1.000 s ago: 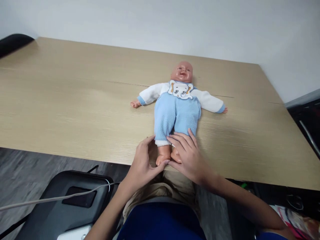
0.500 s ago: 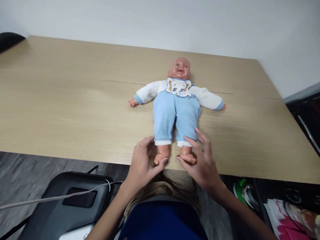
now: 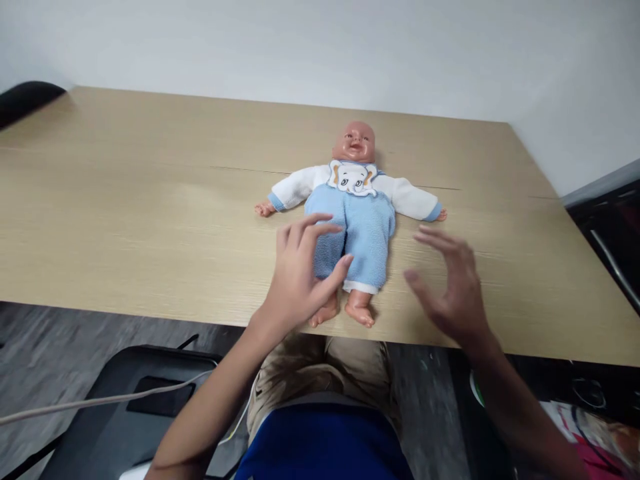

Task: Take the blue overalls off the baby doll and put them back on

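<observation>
A baby doll lies on its back on the wooden table, head away from me, arms spread out. It wears a white and light blue outfit with an elephant patch on the chest; its feet are bare. My left hand is over the doll's leg on the left, covering part of it, thumb and fingers apart, holding nothing. To the right of the doll, apart from it, is my right hand, slightly blurred, with fingers spread and nothing in them.
A black chair stands at the lower left with a dark phone-like object on it and a pale cable across it. Packets and papers sit at the lower right below the table edge. A white wall is behind.
Both hands have left the doll's feet. My left hand has moved up over the leg on the left, my right hand outward to the right. The doll's foot on the right now points differently.
</observation>
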`<state>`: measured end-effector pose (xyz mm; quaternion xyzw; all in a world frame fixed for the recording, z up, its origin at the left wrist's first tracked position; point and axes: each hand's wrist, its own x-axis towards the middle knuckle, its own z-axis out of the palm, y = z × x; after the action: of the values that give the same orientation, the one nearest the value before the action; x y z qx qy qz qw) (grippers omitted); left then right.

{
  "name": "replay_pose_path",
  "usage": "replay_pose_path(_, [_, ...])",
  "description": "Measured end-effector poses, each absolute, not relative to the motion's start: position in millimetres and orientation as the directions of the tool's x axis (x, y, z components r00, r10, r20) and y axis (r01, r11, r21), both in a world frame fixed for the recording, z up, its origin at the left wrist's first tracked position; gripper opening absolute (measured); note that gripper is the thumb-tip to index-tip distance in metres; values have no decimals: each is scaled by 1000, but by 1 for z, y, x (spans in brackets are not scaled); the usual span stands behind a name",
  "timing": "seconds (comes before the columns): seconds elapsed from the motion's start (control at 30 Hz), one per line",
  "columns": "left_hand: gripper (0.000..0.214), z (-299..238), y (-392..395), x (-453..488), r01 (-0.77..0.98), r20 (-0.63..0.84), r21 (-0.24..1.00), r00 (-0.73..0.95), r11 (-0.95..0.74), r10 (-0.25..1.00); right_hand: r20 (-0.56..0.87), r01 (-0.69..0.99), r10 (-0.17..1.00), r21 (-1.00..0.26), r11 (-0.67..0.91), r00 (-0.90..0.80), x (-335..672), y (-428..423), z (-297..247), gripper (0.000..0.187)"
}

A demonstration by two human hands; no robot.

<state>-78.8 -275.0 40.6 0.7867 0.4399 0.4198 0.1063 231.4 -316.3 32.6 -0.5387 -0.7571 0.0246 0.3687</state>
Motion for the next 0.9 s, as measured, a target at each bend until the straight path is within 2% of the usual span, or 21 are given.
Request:
replay_pose_path(0.07, [33, 54, -238, -59, 570, 571, 516, 328, -640, 753, 567, 824, 813, -395, 407, -130, 255, -274, 34, 40])
replay_pose_path(0.1, [34, 58, -218, -49, 555, 560, 508, 370, -659, 742, 556, 842, 823, -385, 378, -116, 267, -251, 31, 40])
replay_pose_path(0.2, [37, 57, -155, -14, 566, 502, 479, 450, -671, 738, 522, 894, 851, -352, 277, -58, 297, -191, 10, 55])
replay_pose_path(0.27, [38, 51, -117, 8, 577, 456, 449, 509, -683, 730, 456, 892, 886, -360, 275, -89, 311, -166, -6, 68])
replay_pose_path(0.37, [51, 43, -74, 36, 553, 324, 400, 661, -731, 677, 415, 855, 905, -433, 285, -92, 321, -155, -20, 67])
replay_pose_path(0.5, [78, 38, -48, 56, 537, 165, 324, 778, -778, 606, 473, 763, 878, -594, 255, 75, 317, -165, -16, 63])
replay_pose_path(0.57, [80, 36, -46, 60, 548, 169, 289, 778, -785, 605, 503, 707, 852, -654, 268, 143, 311, -170, -12, 68])
replay_pose_path(0.67, [69, 33, -48, 58, 551, 205, 253, 773, -795, 600, 526, 642, 840, -691, 332, 132, 302, -173, -12, 72])
replay_pose_path(0.73, [61, 31, -51, 54, 542, 245, 260, 763, -799, 598, 520, 589, 847, -720, 366, 110, 301, -174, -17, 85])
replay_pose_path(0.83, [55, 27, -52, 45, 515, 317, 348, 721, -783, 616, 429, 499, 899, -800, 333, 88, 304, -176, -30, 117])
replay_pose_path(0.9, [53, 24, -49, 40, 484, 370, 437, 671, -758, 642, 321, 472, 946, -843, 260, 51, 303, -178, -36, 118])
